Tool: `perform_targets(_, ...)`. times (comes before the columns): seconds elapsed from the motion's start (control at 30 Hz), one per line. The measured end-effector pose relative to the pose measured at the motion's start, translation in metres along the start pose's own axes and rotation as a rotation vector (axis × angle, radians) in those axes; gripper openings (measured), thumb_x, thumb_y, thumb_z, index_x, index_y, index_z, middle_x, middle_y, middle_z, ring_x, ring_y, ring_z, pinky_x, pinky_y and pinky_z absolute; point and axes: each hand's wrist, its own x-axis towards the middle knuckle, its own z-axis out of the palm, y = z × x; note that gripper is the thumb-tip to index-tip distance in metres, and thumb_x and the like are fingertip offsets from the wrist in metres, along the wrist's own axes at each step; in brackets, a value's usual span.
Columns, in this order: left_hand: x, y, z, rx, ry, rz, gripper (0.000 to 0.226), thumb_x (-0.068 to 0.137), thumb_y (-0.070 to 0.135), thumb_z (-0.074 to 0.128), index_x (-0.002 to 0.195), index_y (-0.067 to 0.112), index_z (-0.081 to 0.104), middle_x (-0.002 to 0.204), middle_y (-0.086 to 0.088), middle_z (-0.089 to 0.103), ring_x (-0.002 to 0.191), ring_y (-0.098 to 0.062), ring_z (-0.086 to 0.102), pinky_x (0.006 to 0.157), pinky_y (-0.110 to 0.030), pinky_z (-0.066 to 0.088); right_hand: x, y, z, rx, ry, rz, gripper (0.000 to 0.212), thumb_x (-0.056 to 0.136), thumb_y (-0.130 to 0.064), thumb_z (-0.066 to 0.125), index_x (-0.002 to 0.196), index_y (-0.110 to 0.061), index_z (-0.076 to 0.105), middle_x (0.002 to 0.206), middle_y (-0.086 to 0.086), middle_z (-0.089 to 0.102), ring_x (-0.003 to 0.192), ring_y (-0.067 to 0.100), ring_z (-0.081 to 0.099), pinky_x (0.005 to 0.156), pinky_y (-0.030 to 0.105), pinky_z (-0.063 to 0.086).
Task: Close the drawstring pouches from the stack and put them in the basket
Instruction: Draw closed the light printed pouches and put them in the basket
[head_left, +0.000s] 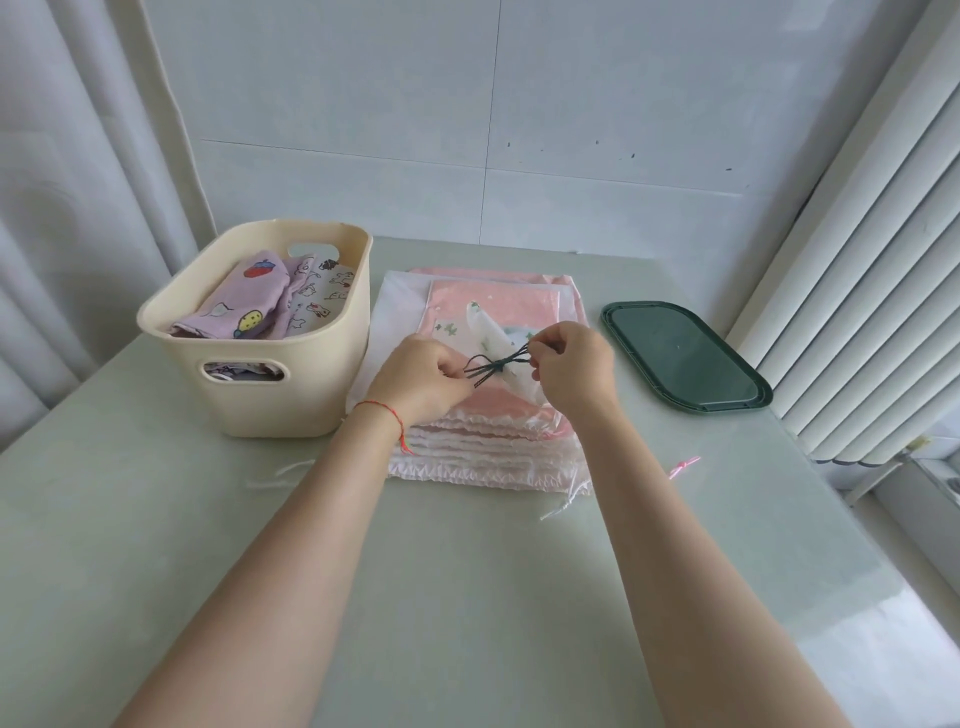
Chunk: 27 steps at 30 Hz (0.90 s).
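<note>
A pale grey-green table carries everything. At its far left stands a cream plastic basket with cut-out handles, and inside it lie closed fabric pouches: a lilac one printed with fruit and a white one with small animal figures just beside it. Touching the basket's right wall is a flat stack of pink and white drawstring pouches with frilled near edges; loose white cords trail from its near corners onto the table. Well apart to the right lies a dark green oblong plastic lid, flat on the table near the white pleated curtain. A small pink knotted cord lies alone on the table near the lid's near end.

Above the stack, a small translucent white pouch with green printed motifs is held up, its mouth gathered by dark green drawstrings that cross at a knot-like point in the middle. The left hand, with a red thread bracelet at the wrist, has its fingers curled in and pinches the left ends of the strings. The right hand is likewise nearly closed, thumb and forefinger pinching the right loops. Both forearms reach over the near table and partly hide the stack.
</note>
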Motion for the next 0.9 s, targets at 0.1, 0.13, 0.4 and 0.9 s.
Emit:
perform_targets(0.1, -0.001, 0.000, -0.006, 0.204, -0.016, -0.043, 0.026, 0.072, 0.020, 0.072, 0.062, -0.003, 0.062, 0.082, -0.007, 0.057, 0.062, -0.017, 0.042, 0.060, -0.028, 0.042, 0.002, 0.003, -0.003, -0.015, 0.062, 0.009, 0.017, 0.093, -0.009, 0.052, 0.085, -0.016, 0.065, 0.085, 0.003, 0.070, 0.084, 0.024, 0.067, 0.075, 0.037, 0.056)
perform_targets(0.13, -0.002, 0.002, -0.008, 0.269, -0.023, -0.050, 0.028, 0.072, 0.023, 0.073, 0.061, -0.001, 0.062, 0.099, -0.008, 0.060, 0.062, -0.019, 0.048, 0.062, -0.030, 0.045, 0.003, 0.005, -0.005, -0.009, 0.076, 0.013, 0.016, 0.094, -0.008, 0.052, 0.087, -0.013, 0.065, 0.087, 0.005, 0.070, 0.086, 0.026, 0.067, 0.077, 0.037, 0.056)
perform_targets(0.4, 0.002, 0.005, -0.007, 0.029, 0.170, 0.003, 0.030, 0.079, 0.028, 0.066, 0.108, 0.025, 0.066, 0.121, 0.001, 0.046, 0.098, -0.015, 0.057, 0.090, -0.027, 0.044, 0.002, -0.006, -0.008, 0.021, -0.095, -0.079, 0.011, 0.096, -0.015, 0.052, 0.091, -0.021, 0.059, 0.094, 0.000, 0.069, 0.088, 0.022, 0.067, 0.081, 0.037, 0.055)
perform_targets(0.9, 0.008, -0.014, 0.006, 0.082, 0.038, 0.069, 0.011, 0.091, 0.020, 0.061, 0.090, 0.017, 0.071, 0.124, 0.003, 0.065, 0.091, -0.021, 0.064, 0.077, -0.026, 0.044, 0.002, 0.001, -0.028, -0.116, -0.512, -0.115, 0.056, 0.074, -0.041, 0.082, 0.119, -0.021, 0.054, 0.111, -0.004, 0.065, 0.100, 0.011, 0.062, 0.087, 0.028, 0.050)
